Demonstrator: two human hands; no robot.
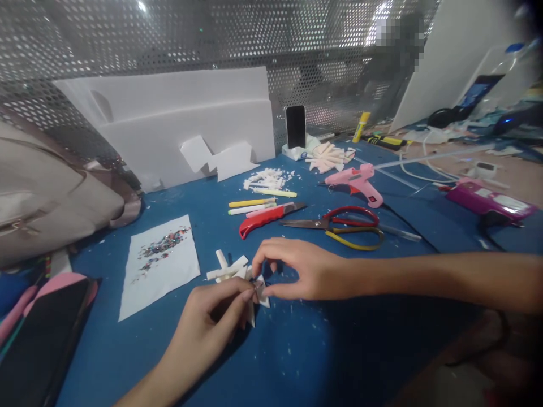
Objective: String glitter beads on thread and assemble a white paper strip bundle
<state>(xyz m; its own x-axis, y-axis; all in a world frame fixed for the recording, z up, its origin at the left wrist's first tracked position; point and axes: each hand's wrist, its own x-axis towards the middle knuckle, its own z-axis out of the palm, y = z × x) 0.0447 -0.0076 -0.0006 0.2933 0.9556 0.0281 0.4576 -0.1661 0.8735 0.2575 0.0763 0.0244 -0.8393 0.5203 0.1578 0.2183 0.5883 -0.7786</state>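
My left hand [212, 319] is closed, with thumb and forefinger pinched at the centre of a small cluster of white stick-like pieces [227, 271] that fans out over the blue table. What these fingertips press on is partly hidden. My right hand [299, 268] arches over the right side of the same cluster, its thumb and forefinger apart and their tips close to a white piece [263, 293]. Just beyond the hands lie a red-handled utility knife [265, 219] and scissors [339, 224] with red and yellow handles.
White paper with glitter [163, 265] lies left. Markers [252, 203] and white scraps [269, 180] sit behind the knife. A pink glue gun [356, 183], a pale stick cluster [328, 157] and a phone [296, 125] stand farther back. A bag [46, 192] flanks the left edge.
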